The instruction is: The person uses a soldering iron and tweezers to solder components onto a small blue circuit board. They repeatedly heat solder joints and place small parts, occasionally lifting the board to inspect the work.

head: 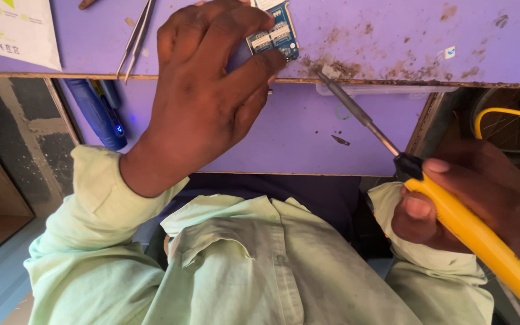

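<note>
My left hand [203,90] reaches over the front edge of a purple table [380,42] and pinches a small blue circuit board [277,33] with white connectors between thumb and fingers. My right hand [470,204] grips a yellow-handled soldering iron [482,241]. Its metal shaft [359,114] slants up to the left, and the tip sits at the table's edge just right of the board, beside dark burnt stains.
Metal tweezers [136,36] lie on the table left of my hand, near a white paper sheet [13,27]. A blue tool [97,114] with a lit blue light hangs under the table. A yellow cable [507,114] loops at the right.
</note>
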